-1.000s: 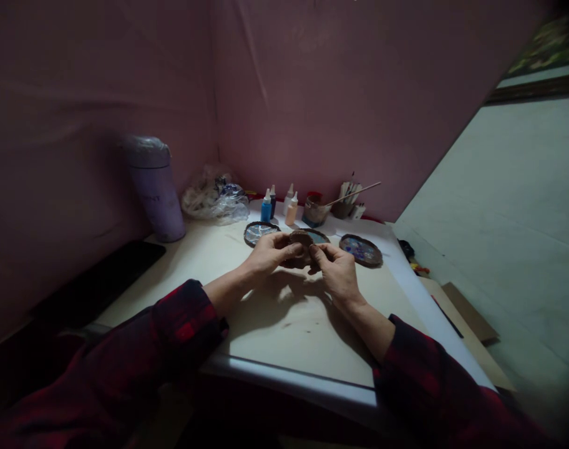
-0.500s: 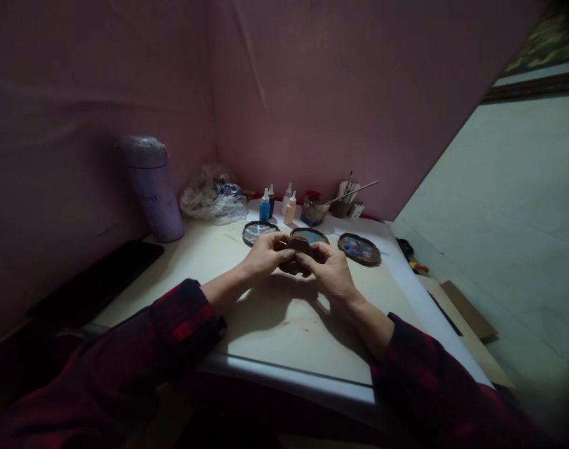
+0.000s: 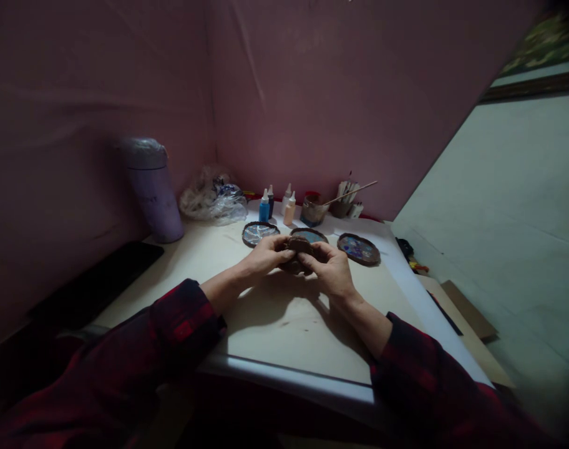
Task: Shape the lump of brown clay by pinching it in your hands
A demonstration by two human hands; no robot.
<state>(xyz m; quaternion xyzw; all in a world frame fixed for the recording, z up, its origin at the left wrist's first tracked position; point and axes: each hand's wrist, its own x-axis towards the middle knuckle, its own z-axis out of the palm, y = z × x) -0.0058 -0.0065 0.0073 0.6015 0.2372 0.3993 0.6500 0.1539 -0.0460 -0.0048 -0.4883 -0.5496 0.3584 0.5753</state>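
Note:
Between my two hands is a dark brown piece of what looks like clay, held a little above the board. My left hand grips its left side, thumb on the near face and fingers behind. On the right side my right hand pinches it the same way, with the thumb pressed on the front. Just beyond lie three flat brown-rimmed dishes: one with white streaks on blue, a blue one partly hidden by the held piece, and a purple-and-blue speckled one.
Behind the dishes stand small paint bottles, a jar of murky liquid with a brush across it, and a brush holder. A crumpled plastic bag, a lilac tumbler and a black flat object are on the left.
The held clay piece has tilted slightly, and my fingers have shifted a little on it. Both hands stay in nearly the same place.

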